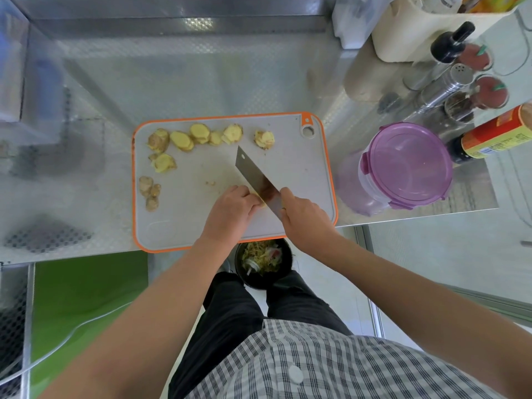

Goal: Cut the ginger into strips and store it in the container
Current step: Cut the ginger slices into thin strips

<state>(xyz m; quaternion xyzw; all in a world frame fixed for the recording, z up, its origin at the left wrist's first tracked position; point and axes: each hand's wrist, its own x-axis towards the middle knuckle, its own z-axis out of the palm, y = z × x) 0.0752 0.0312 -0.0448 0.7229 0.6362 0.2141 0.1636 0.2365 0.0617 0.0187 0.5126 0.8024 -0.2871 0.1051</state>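
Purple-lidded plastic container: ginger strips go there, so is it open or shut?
Shut: the round purple lid sits flat over the clear plastic container. Clips latched or not: cannot tell.

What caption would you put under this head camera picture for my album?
Left hand steadies ginger while right hand slices it with a cleaver on the orange-rimmed cutting board.

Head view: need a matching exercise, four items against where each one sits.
Things:
1 cleaver
2 lidded container
3 ginger slices
4 black bin

Places:
A along the far edge of the cutting board
B gripped by the right hand
C below the counter's near edge
D on the counter, right of the board

Pairs: 1-B; 2-D; 3-A; 4-C
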